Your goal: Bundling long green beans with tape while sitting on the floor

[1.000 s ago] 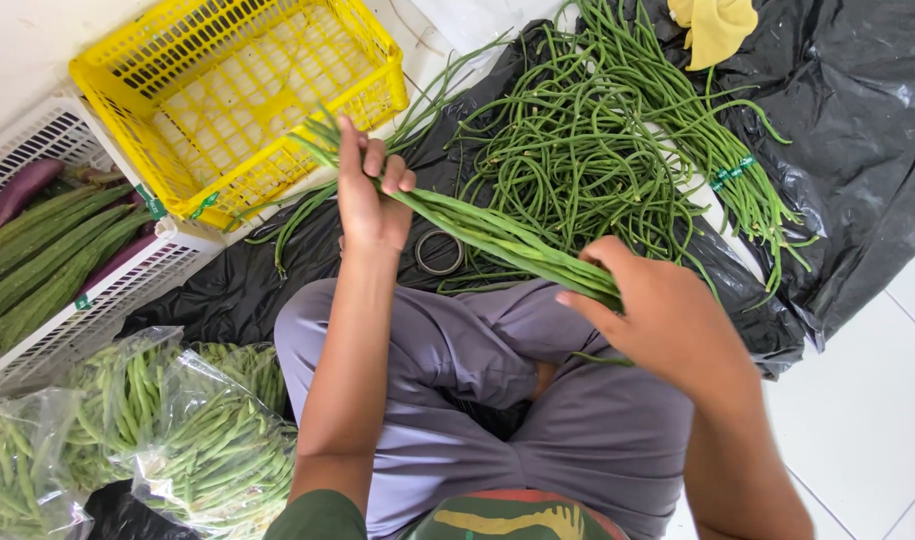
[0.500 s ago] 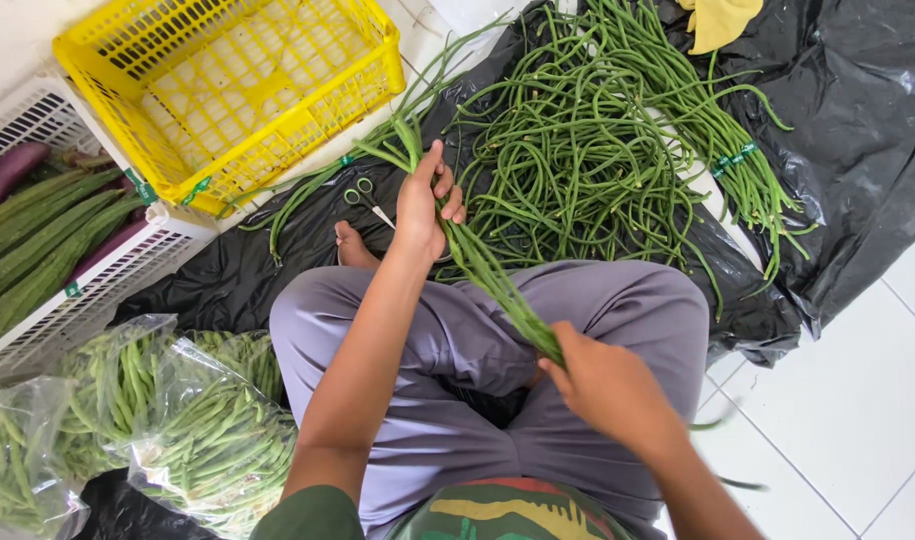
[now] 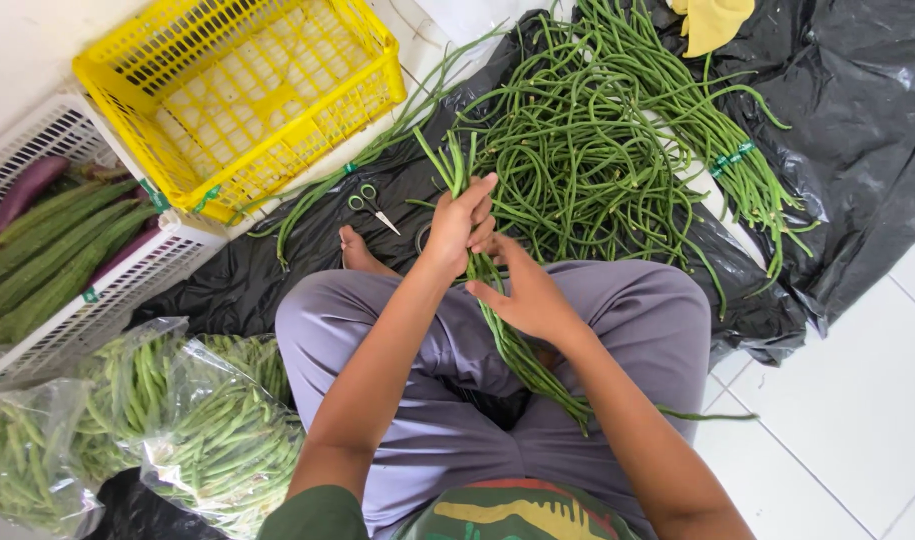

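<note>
Single view only: head-worn camera, pointing almost straight down over the wearer's crossed legs, close range. Wearer's torso sits at the bottom edge; forearms run up from there to the left hand (image 3: 461, 226) and right hand (image 3: 525, 295) near frame centre. Top of frame faces away from the body: black plastic sheet (image 3: 857, 120) upper right, yellow crate (image 3: 239, 98) upper left, white tiled floor (image 3: 857, 420) lower right. No second view, so nothing is shared.

light: bright, even daylight | shadows: soft | glare: black plastic sheet (image 3: 857, 150) | focus: sharp
</note>
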